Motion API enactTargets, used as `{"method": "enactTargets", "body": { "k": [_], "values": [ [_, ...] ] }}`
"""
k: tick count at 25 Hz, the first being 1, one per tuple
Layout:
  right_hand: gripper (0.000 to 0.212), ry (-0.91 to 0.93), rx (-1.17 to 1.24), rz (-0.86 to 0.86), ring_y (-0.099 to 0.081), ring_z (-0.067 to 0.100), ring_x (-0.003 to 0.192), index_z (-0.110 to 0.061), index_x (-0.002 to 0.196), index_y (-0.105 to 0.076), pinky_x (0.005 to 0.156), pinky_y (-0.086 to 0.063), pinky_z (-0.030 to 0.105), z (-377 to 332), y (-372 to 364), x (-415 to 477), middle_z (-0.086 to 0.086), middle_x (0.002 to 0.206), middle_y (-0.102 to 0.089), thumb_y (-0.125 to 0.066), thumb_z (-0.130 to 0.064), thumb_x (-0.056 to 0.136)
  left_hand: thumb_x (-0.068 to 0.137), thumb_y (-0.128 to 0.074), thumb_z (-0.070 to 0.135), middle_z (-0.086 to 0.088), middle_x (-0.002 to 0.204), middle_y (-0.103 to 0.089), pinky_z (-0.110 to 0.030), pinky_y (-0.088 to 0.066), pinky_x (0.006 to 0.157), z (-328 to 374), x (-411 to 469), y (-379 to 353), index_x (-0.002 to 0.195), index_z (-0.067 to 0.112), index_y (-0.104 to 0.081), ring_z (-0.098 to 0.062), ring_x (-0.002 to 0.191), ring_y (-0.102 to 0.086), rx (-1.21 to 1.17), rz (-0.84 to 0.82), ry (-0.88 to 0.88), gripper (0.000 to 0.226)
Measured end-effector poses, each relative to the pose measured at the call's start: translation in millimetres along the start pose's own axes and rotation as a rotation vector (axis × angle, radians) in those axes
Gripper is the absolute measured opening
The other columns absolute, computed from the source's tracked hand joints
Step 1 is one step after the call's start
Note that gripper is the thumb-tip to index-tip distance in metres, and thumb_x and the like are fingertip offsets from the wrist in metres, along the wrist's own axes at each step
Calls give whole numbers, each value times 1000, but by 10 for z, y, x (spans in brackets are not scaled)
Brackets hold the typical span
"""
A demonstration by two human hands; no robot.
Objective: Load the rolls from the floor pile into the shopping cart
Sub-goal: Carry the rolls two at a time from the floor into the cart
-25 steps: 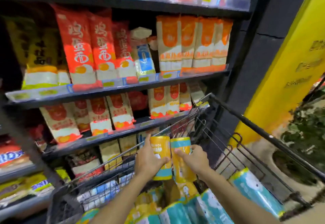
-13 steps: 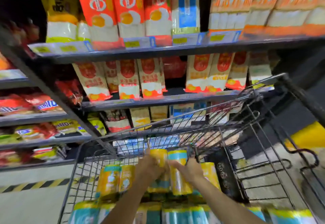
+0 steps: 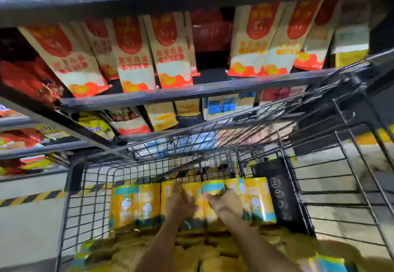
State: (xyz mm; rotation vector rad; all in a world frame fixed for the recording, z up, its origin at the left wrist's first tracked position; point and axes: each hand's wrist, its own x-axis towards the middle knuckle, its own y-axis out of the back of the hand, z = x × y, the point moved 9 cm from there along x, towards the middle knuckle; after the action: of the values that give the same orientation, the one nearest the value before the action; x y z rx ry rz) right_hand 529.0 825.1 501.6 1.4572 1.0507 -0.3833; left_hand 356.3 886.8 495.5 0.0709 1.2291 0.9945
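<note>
A black wire shopping cart (image 3: 89, 186) stands below me, its far end holding a row of upright yellow-and-teal rolls (image 3: 134, 205). My left hand (image 3: 179, 204) grips one yellow roll (image 3: 191, 195) in the middle of that row. My right hand (image 3: 223, 203) grips the roll beside it (image 3: 213, 188), which has a teal top band. Both rolls are down among the others, level with the row. More rolls fill the near part of the cart, blurred.
Store shelves (image 3: 191, 92) packed with red, orange and white bags rise just beyond the cart's far end. A dark panel (image 3: 279, 195) stands inside the cart at the right of the row. Pale floor with a yellow-black stripe (image 3: 32, 197) lies to the left.
Both hands have lowered their two rolls from above the cart rim down into the row at the cart's far end. My view has tilted down and closer.
</note>
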Motion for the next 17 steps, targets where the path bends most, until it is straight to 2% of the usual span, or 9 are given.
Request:
{"method": "enactTargets", "body": {
  "k": [2, 6, 10, 12, 14, 17],
  "values": [
    [62, -7, -68, 23, -65, 26, 103, -10, 105, -63, 79, -51, 31, -12, -24, 3, 6, 106, -68, -72, -61, 71, 78, -75, 20, -2, 89, -57, -32, -46, 71, -49, 48, -10, 141, 17, -31, -28, 97, -62, -19, 6, 12, 77],
    [62, 1, -136, 73, -65, 25, 105, -10, 107, -63, 79, -52, 32, -66, 29, 28, 5, 110, -68, -73, -60, 72, 65, -87, 19, 4, 86, -55, -32, -46, 73, -104, 95, -56, 138, 19, -34, -28, 98, -62, -56, -11, 30, 90],
    [59, -12, -163, 100, -63, 25, 107, -10, 109, -61, 82, -51, 32, -65, 19, 21, 6, 113, -67, -72, -57, 75, 63, -88, 23, 2, 97, -56, -32, -47, 76, -133, 109, -103, 138, 20, -30, -25, 97, -58, -60, -20, 66, 95],
    [58, -23, -147, 96, -63, 25, 107, -11, 109, -61, 83, -51, 32, -48, -18, 7, 6, 114, -66, -73, -56, 74, 62, -89, 23, -2, 108, -61, -35, -50, 81, -122, 104, -120, 139, 19, -26, -27, 104, -60, -49, -31, 67, 100],
    [55, -40, -114, 87, -63, 25, 105, -13, 109, -63, 82, -51, 32, -30, -34, 8, 5, 113, -67, -74, -54, 74, 67, -86, 17, -4, 109, -59, -35, -49, 79, -107, 82, -143, 139, 16, -25, -29, 103, -59, -68, -51, 73, 95],
    [48, -33, -93, 54, -64, 26, 106, -12, 109, -64, 80, -51, 31, -19, 28, -23, 7, 114, -67, -74, -46, 77, 69, -84, 11, -1, 103, -54, -34, -47, 82, -50, 19, -145, 134, 10, -32, -25, 99, -57, -117, -67, 70, 83]
  ]
}}
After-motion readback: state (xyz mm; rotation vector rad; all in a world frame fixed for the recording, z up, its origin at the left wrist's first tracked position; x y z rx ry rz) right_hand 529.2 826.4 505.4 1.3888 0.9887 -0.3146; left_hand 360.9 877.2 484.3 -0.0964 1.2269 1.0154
